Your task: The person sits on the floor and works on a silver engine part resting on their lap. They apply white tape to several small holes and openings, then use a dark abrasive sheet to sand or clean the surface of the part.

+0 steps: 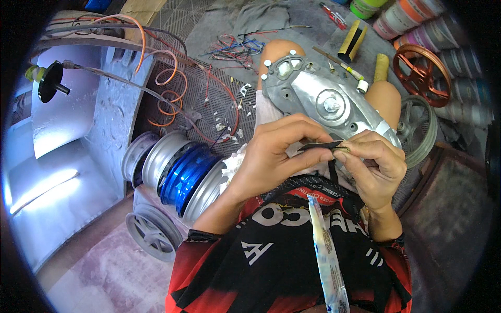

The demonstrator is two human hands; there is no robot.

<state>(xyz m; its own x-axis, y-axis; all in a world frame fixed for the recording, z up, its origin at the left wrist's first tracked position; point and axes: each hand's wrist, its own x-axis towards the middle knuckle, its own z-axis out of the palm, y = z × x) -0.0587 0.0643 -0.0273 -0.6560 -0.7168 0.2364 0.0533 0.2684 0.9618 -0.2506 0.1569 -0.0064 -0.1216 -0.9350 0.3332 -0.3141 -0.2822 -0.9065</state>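
Note:
A thin, dark, flat piece (pixel 317 146) is pinched between both my hands in front of my lap; its exact kind is hard to make out. The fingers and thumb of my left hand (pixel 279 151) grip its left part. At its other end, a small tan bit shows where my right hand (pixel 377 160) pinches with thumb and forefinger. Just beyond my hands, a silver metal engine cover (pixel 308 89) rests across my legs. It has a round boss, bolt holes and white round plugs at its far left end. My fingers hide its near edge.
Wheel rims, one a blue rim (pixel 180 175), line my left. An orange coiled hose (pixel 169 96) and loose wires (pixel 235 48) lie farther off. A yellow-handled file (pixel 347 68) lies beyond the cover. At right are a copper-coloured wheel (pixel 422 72) and stacked paint tubs (pixel 409 18).

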